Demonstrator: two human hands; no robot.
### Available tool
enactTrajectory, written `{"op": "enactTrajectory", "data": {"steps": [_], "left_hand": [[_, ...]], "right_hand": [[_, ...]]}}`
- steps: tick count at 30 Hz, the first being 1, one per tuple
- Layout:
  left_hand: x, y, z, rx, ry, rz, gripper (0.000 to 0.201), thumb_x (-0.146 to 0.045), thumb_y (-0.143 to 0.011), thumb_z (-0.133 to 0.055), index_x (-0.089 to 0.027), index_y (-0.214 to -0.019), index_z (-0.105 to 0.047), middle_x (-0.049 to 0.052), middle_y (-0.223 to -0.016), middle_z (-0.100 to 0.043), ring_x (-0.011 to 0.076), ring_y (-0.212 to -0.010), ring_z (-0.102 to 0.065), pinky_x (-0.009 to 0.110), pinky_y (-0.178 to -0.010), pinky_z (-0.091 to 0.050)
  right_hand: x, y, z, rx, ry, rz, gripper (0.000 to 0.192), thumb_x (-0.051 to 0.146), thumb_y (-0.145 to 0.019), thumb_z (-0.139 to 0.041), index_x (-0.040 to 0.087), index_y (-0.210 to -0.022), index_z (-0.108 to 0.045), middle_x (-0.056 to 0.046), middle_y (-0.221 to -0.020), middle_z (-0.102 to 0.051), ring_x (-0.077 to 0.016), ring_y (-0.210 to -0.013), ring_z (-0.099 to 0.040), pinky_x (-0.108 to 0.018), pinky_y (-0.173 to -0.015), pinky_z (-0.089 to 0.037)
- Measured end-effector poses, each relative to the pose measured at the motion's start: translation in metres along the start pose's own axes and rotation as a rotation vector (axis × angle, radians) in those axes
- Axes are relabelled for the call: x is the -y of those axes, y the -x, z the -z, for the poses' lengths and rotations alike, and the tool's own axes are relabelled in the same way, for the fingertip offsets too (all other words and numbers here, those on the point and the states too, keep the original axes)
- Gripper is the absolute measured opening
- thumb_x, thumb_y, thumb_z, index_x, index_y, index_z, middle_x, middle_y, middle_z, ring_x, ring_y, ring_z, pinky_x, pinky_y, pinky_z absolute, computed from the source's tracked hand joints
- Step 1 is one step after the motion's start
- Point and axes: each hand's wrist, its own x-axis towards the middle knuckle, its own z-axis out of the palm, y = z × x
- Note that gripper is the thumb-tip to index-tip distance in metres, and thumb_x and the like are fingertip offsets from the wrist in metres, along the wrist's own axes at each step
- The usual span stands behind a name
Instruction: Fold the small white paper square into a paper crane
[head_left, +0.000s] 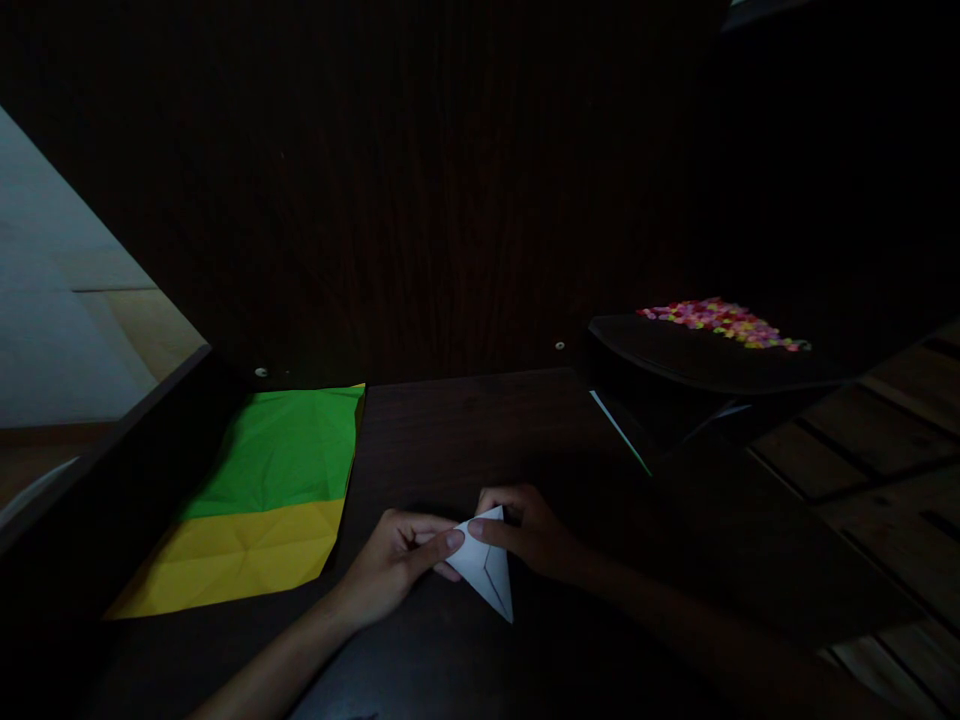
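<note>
Left forearm (289, 650): bare, rising from bottom edge toward center. Left hand (394, 565): thumb (441, 550) extended right, index (429, 523) stretched above it, remaining fingers (448, 572) bent; pinch closed. Right forearm (667, 610): entering from lower right, in deep shadow. Right hand (536, 535): thumb (493, 533) pointing left, index (504, 497) bent; pinch closed. Hands side by side, roughly level, thumb tips near each other, apart.

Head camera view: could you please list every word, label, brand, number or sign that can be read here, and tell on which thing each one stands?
There are none to read.
Folded white paper, held in both hands: only dark lines, no readable letters.
Green and yellow paper: creases, no visible writing.
Small colourful pieces: too small to tell whether any are marked.
</note>
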Motion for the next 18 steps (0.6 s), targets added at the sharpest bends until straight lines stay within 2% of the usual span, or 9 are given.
{"op": "enactTrajectory", "data": {"steps": [5,10,18], "left_hand": [[0.0003,-0.0006,0.0006,-0.049,0.049,0.006,0.037,-0.045,-0.083,-0.069,-0.010,-0.091,-0.079,0.009,-0.079,-0.077,0.0189,-0.069,-0.069,0.029,-0.067,-0.059],[-0.0024,-0.0007,0.0006,-0.044,0.066,0.009,0.038,-0.046,-0.084,-0.068,-0.009,-0.088,-0.079,0.009,-0.076,-0.076,0.0190,-0.066,-0.070,0.030,-0.067,-0.060],[0.0023,-0.0004,0.0036,-0.034,0.037,0.015,0.041,-0.047,-0.084,-0.067,-0.009,-0.089,-0.078,0.011,-0.080,-0.077,0.0206,-0.071,-0.071,0.032,-0.070,-0.060]], "right_hand": [[0.0012,-0.0008,0.0006,-0.032,0.023,0.052,0.025,0.033,-0.080,-0.066,0.015,-0.063,-0.062,0.003,-0.058,-0.052,-0.0109,-0.057,-0.047,-0.023,-0.055,-0.034],[-0.0011,-0.0016,0.0001,-0.061,-0.008,0.049,0.026,0.035,-0.081,-0.065,0.015,-0.064,-0.064,0.002,-0.062,-0.056,-0.0120,-0.059,-0.050,-0.024,-0.058,-0.035],[-0.0054,-0.0035,-0.0020,-0.073,0.007,0.033,0.028,0.035,-0.081,-0.064,0.015,-0.061,-0.062,0.002,-0.058,-0.053,-0.0114,-0.057,-0.048,-0.024,-0.057,-0.034]]}}
